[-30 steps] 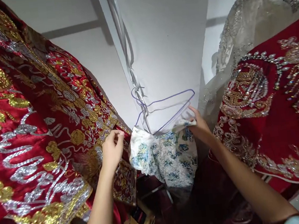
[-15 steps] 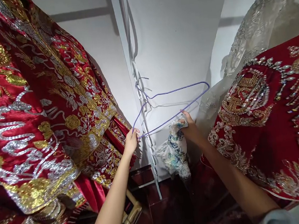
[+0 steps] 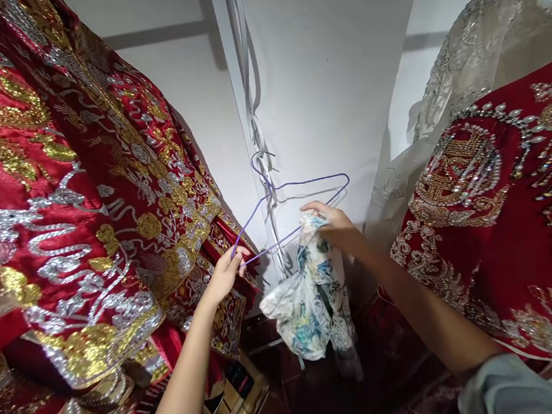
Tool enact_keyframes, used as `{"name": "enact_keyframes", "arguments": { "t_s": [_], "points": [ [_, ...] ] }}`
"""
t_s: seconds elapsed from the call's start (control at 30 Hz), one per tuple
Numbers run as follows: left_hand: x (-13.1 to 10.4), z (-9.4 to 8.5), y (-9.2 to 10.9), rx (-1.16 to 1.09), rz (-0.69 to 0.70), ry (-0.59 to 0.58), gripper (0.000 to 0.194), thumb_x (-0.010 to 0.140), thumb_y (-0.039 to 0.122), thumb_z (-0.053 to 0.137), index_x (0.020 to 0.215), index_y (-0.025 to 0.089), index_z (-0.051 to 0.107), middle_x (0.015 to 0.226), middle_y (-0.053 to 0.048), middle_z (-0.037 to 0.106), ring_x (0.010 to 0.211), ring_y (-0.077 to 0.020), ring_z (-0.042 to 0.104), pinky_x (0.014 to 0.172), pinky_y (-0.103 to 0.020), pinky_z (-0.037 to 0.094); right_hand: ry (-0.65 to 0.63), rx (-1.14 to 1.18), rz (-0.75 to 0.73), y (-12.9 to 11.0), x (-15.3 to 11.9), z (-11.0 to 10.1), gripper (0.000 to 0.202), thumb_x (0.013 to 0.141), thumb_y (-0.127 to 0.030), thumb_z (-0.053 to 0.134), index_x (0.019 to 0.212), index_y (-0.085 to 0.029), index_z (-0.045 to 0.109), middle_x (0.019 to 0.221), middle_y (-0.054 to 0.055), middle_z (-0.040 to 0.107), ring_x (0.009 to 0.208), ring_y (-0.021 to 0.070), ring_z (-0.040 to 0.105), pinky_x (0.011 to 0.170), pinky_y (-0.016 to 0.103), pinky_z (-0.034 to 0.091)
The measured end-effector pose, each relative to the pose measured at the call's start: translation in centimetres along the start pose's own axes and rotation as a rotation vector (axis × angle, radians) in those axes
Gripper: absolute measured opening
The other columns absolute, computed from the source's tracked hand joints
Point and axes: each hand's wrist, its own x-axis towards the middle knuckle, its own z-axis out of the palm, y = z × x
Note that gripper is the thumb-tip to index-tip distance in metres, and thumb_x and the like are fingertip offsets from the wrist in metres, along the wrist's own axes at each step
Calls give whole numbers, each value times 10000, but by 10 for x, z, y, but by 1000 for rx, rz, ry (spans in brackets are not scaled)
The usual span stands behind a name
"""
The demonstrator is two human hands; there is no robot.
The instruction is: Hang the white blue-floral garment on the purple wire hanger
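A thin purple wire hanger (image 3: 310,181) is held out in front of me, its hook near a white metal rack post. My left hand (image 3: 224,274) pinches its left corner. My right hand (image 3: 333,222) is at the lower bar, holding the bunched top of a white cloth with blue and green floral print (image 3: 310,314). The cloth drapes down below the bar in two hanging parts. Whether my right fingers also grip the bar is hidden by the cloth.
A red garment with gold and silver embroidery (image 3: 121,176) hangs close on the left. On the right are a beaded red garment (image 3: 513,236) and a sheer white lace one (image 3: 458,66). The white rack post (image 3: 233,61) stands against the wall, and a wooden frame (image 3: 245,392) sits low down.
The hanger has come closer and lower, tilting toward the left. My right hand has moved left along the lower bar, and the floral cloth now hangs more spread out beneath it.
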Motion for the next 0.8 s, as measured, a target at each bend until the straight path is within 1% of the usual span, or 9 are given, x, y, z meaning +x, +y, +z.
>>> {"name": "enact_keyframes", "arguments": {
  "t_s": [0.07, 0.1, 0.2, 0.27, 0.37, 0.47, 0.63, 0.7, 0.8],
  "points": [
    [-5, 3, 1, -98, -33, -36, 345, 916, 506, 537, 977, 171, 590, 603, 34, 515, 592, -145, 523, 670, -304, 457, -79, -101, -19, 4, 15, 15, 455, 671, -157, 495, 1080, -240, 675, 1052, 47, 613, 835, 210, 576, 709, 294, 431],
    [-8, 7, 1, -162, -52, -34, 349, 914, 509, 545, 986, 171, 588, 641, 16, 547, 635, -157, 561, 713, -324, 478, -117, -143, -25, 5, 20, 23, 343, 673, -161, 505, 952, -223, 694, 1025, 51, 616, 821, 207, 571, 710, 295, 423],
    [-23, 24, -6, -309, -106, -5, 419, 920, 537, 532, 1133, 176, 550, 860, -59, 651, 846, -212, 657, 892, -411, 497, -219, -168, -8, 7, 23, 44, 108, 674, -149, 488, 623, -202, 567, 687, 9, 539, 656, 165, 497, 617, 276, 358],
    [-38, 37, -19, -270, -152, -62, 493, 921, 544, 537, 1264, 192, 496, 1058, -101, 672, 1034, -242, 648, 1004, -443, 453, -236, -145, 6, 8, 18, 49, 115, 666, -139, 458, 581, -203, 501, 567, -22, 445, 587, 142, 431, 564, 267, 308],
    [-63, 57, -44, -82, -222, -243, 558, 892, 507, 609, 1349, 223, 465, 1251, -110, 627, 1207, -255, 561, 1083, -437, 385, -216, -90, 65, 8, 12, 46, 90, 650, -148, 449, 584, -198, 483, 538, -41, 408, 551, 121, 378, 529, 262, 264],
    [-79, 71, -61, 25, -213, -297, 668, 876, 447, 636, 1449, 216, 383, 1175, -92, 644, 1145, -241, 567, 1096, -439, 349, -198, -39, 116, 8, 8, 43, 79, 625, -151, 461, 563, -197, 446, 522, -49, 381, 545, 112, 356, 523, 256, 248],
    [-62, 81, -53, 122, -110, -38, 709, 886, 390, 575, 1513, 212, 295, 1294, -111, 574, 1036, -208, 557, 992, -368, 411, -235, 52, 111, 5, 4, 47, 80, 624, -161, 461, 617, -190, 536, 573, -36, 478, 578, 122, 423, 534, 243, 287],
    [-51, 85, -47, 215, -151, -136, 640, 877, 432, 555, 1442, 168, 409, 1141, -97, 637, 876, -188, 566, 870, -331, 454, -238, 68, 100, 3, 3, 48, 89, 621, -164, 459, 618, -189, 544, 583, -33, 485, 590, 125, 430, 540, 240, 297],
    [-49, 82, -43, 342, -227, -360, 435, 831, 527, 574, 991, 134, 667, 777, -30, 638, 711, -177, 547, 728, -293, 462, -223, 28, 97, 4, 2, 43, 54, 619, -168, 465, 577, -195, 486, 562, -42, 423, 583, 120, 391, 533, 242, 281]
  ]
}}
